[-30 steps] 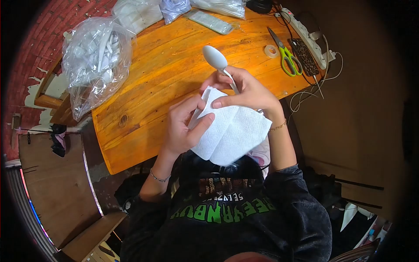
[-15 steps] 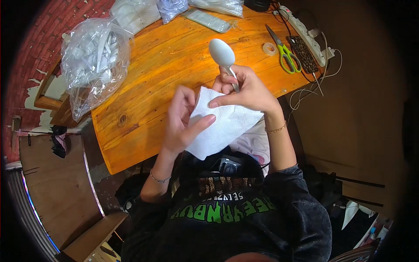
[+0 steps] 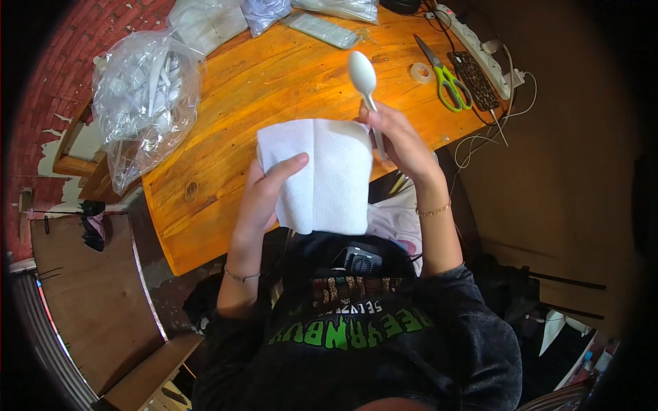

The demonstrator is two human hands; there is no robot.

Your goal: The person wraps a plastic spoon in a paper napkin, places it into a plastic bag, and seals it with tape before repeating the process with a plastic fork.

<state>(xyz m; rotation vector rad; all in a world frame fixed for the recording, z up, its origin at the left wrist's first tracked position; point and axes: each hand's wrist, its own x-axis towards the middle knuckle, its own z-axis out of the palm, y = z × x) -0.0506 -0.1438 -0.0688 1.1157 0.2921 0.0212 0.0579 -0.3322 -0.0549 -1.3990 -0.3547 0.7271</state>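
Observation:
A white paper napkin (image 3: 329,178) with a crease down its middle is spread out in front of my chest. My left hand (image 3: 264,192) grips its left side, thumb on top and the other fingers hidden behind it. Between the fingers of my right hand (image 3: 404,147) is a white plastic spoon (image 3: 363,74), its bowl pointing up and away from me. The right fingers are at the napkin's upper right edge; whether they also pinch the paper is unclear.
On the wooden table (image 3: 233,123) are a clear bag of wrapped white pieces (image 3: 147,96), a flat clear packet (image 3: 321,29), a tape roll (image 3: 421,72), green-handled scissors (image 3: 450,89), a patterned phone-like object (image 3: 474,81) and a power strip (image 3: 473,48).
The napkin has been opened out wider and turned more upright. My left hand has moved down and left, while my right hand with the spoon has shifted slightly right.

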